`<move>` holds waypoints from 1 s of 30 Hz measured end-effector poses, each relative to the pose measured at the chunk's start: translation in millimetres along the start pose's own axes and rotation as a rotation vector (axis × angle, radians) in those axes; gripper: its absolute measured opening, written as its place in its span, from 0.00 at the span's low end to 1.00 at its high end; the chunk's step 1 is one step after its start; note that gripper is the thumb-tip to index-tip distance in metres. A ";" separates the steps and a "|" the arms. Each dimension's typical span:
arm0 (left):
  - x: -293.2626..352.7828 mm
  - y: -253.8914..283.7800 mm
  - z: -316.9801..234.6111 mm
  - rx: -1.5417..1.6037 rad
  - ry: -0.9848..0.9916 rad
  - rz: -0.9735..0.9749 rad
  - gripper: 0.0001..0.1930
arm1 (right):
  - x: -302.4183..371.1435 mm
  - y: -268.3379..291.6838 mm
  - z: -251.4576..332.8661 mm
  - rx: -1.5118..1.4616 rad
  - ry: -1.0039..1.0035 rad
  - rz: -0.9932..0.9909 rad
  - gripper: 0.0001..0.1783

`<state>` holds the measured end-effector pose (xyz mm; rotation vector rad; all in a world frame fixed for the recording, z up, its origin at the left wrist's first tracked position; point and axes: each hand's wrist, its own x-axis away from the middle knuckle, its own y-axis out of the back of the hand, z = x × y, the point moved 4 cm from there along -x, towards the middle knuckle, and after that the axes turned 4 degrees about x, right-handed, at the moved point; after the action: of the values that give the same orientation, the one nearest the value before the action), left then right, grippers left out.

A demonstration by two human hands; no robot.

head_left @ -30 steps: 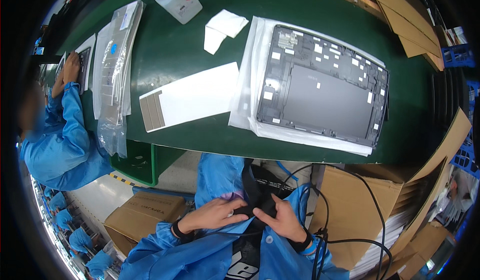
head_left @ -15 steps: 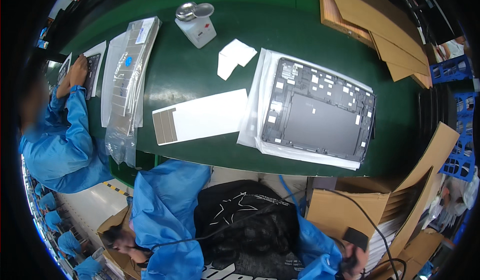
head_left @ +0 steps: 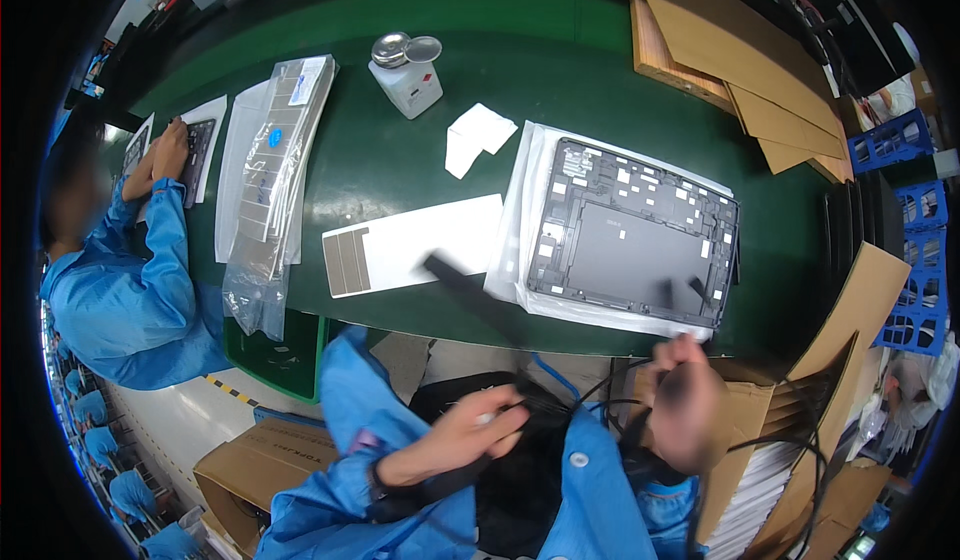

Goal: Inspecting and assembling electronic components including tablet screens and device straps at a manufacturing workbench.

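My left hand [head_left: 465,435] is in front of my torso below the table edge, its fingers closed around something dark that I cannot make out. A blurred black strap-like piece [head_left: 470,295] rises from near those fingers over the table edge. Close to the panel's lower right corner is my right hand [head_left: 685,405], smeared by motion, with its fingers curled; what they hold is unclear. Small dark blurred shapes show just above it. Black cables [head_left: 620,400] loop between the hands. On white sheets [head_left: 510,230] lies a dark rectangular device housing [head_left: 640,255] with many small white patches.
A white card with brown strips [head_left: 420,245], folded white paper [head_left: 478,138], a dispenser bottle [head_left: 408,85] and bagged strips [head_left: 280,160] lie leftward. Cardboard [head_left: 750,50] is piled back right, with a carton [head_left: 735,400] near right. A co-worker [head_left: 130,290] sits at left.
Both hands have come up from low at the sides toward the table edge, the left inward to my torso. The dark strap-like piece now shows over the table. The view has shifted slightly.
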<state>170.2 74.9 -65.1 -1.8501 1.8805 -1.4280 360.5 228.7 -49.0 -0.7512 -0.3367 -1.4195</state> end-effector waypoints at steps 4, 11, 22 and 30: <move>-48.4 26.4 51.7 -0.080 0.012 -0.225 0.11 | 5.6 -18.9 -38.9 0.144 0.041 0.097 0.12; -42.0 11.6 68.8 0.356 -0.067 -0.069 0.12 | 20.0 -6.5 -110.1 0.128 -0.052 0.134 0.08; -47.3 40.5 70.6 0.165 -0.224 -0.428 0.17 | 13.7 -21.4 -132.7 0.528 0.025 0.323 0.13; -42.7 44.2 65.6 -0.455 -0.125 -0.392 0.16 | -2.8 1.5 -139.1 0.522 0.077 0.133 0.13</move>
<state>193.3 68.2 -151.8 -2.5694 1.9776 -0.9850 331.0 140.8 -152.8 -0.2854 -0.5595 -1.1597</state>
